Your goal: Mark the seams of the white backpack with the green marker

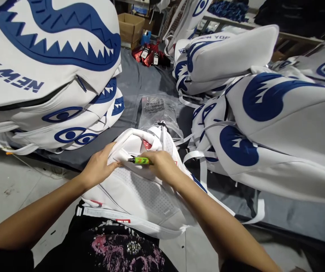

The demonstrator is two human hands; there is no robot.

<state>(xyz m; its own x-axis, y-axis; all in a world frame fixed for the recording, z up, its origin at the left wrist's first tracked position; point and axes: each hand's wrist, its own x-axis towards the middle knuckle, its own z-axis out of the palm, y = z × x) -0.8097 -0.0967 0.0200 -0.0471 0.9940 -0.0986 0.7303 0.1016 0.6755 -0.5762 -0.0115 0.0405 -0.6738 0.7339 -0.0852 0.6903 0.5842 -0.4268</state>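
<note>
A white backpack [148,196] lies in front of my body, its dotted mesh back panel and straps facing up. My left hand [99,169] pinches the white fabric near the bag's top edge. In my right hand [162,164] is a small green and yellow tool [140,160] with a dark tip, pointing left toward the fabric by my left fingers. Whether the tip touches the fabric cannot be made out. A bit of red [147,144] shows just beyond the tool, between the strap folds.
White and blue backpacks are stacked at the left [51,87] and heaped at the right [278,124]. Beyond the bag lies a clear plastic bag [159,111] on the grey cloth surface [134,81]. Red tagged items [150,56] and a cardboard box [130,28] stand farther back.
</note>
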